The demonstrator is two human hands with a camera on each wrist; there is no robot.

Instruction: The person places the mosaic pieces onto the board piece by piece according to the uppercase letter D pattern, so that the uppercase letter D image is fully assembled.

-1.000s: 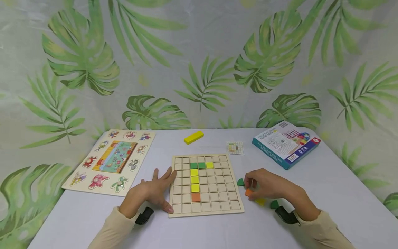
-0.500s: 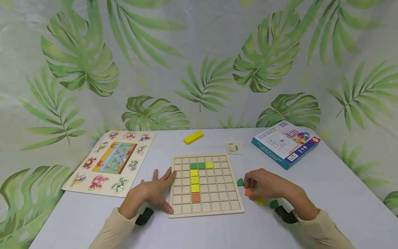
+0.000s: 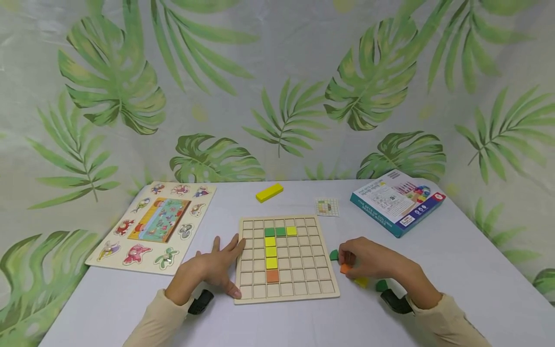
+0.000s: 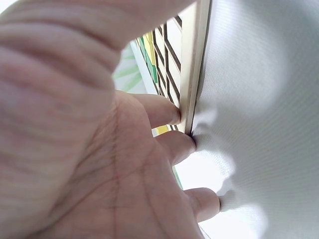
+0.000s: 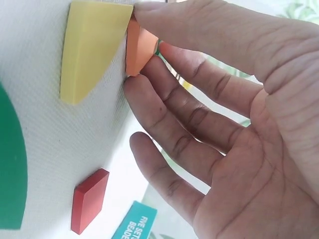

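A square wooden grid board (image 3: 299,291) lies flat, with green, yellow and orange square tiles in some of its cells. My left hand (image 3: 212,268) has its fingers spread along the board's left edge, the thumb at the near corner. Its fingertips (image 4: 172,116) touch the board's side in the left wrist view. Right of the board, my right hand (image 3: 375,259) pinches an orange block (image 5: 141,44) between thumb and fingertips, low over the cloth. Close beside it lies a yellow block (image 5: 89,47) with a slanted side. A green curved block (image 5: 11,164) and a red block (image 5: 89,201) lie nearby.
Another green block (image 3: 334,255) sits by the board's right edge. Behind the board are a long yellow bar (image 3: 270,193) and a small pattern card (image 3: 327,207). An animal puzzle board (image 3: 195,241) lies left; a teal-sided box (image 3: 396,202) stands back right.
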